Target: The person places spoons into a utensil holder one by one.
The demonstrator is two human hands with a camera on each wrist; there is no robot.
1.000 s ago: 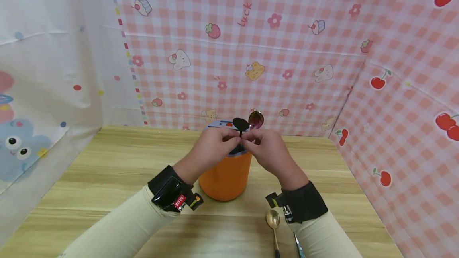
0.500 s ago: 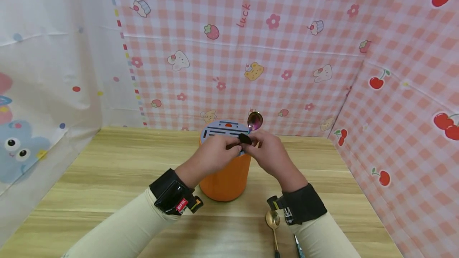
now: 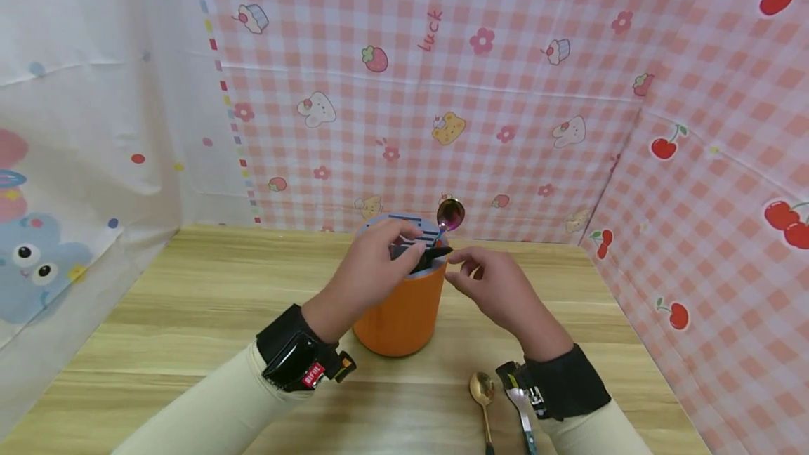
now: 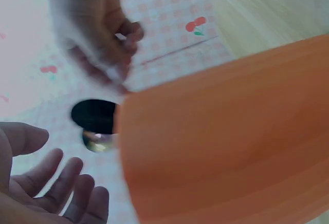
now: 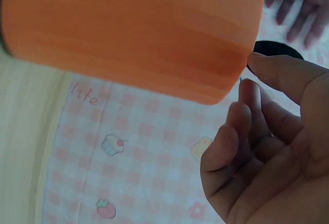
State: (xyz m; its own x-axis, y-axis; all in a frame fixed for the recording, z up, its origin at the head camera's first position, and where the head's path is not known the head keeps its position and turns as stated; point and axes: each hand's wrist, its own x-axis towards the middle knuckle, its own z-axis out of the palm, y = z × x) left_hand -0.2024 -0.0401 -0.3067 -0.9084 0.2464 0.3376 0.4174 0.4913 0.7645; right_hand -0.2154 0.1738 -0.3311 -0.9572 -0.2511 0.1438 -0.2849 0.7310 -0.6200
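A black spoon stands in the slotted top of an orange cylindrical holder; only its dark bowl shows above the rim. Beside the bowl, my left hand has its fingers apart and holds nothing. My right hand is just right of the rim, fingers loosely bent with nothing between them. In the right wrist view, its thumb overlaps the black bowl, and contact is hard to judge. A shiny purple-gold spoon rises from the holder's back right.
On the wooden table in front right lie a gold spoon with a dark handle end and a fork, partly covered by the right wrist strap. Patterned cloth hangs behind and at both sides.
Both hands pinched the black spoon's stem above the holder; the spoon sank into the top. Now the fingers have let go, and the right hand has drawn back rightward, uncovering the fork.
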